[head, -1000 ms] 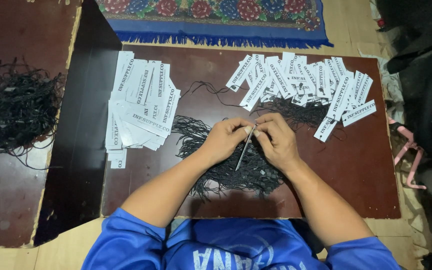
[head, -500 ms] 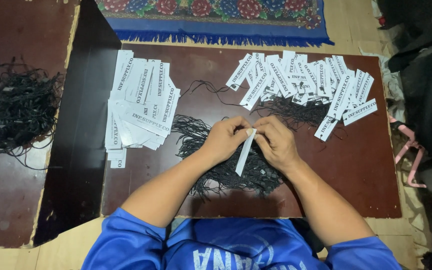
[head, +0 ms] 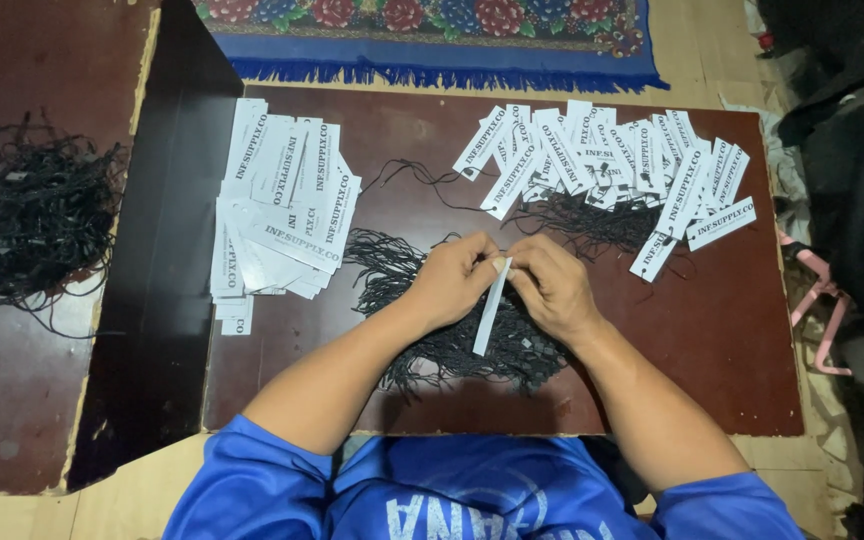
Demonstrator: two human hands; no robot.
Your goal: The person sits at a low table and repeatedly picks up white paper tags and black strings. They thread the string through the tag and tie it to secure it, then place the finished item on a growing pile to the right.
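I see my left hand (head: 455, 279) and right hand (head: 549, 287) pinching the top of one white paper tag (head: 490, 307) over a heap of black strings (head: 422, 310) at the middle of the brown table (head: 752, 380). Two tag piles flank them: a stack (head: 282, 205) left, a fan (head: 612, 160) far right. A second string tangle (head: 37, 215) lies far left. Since half a second ago, the tag hangs steeper
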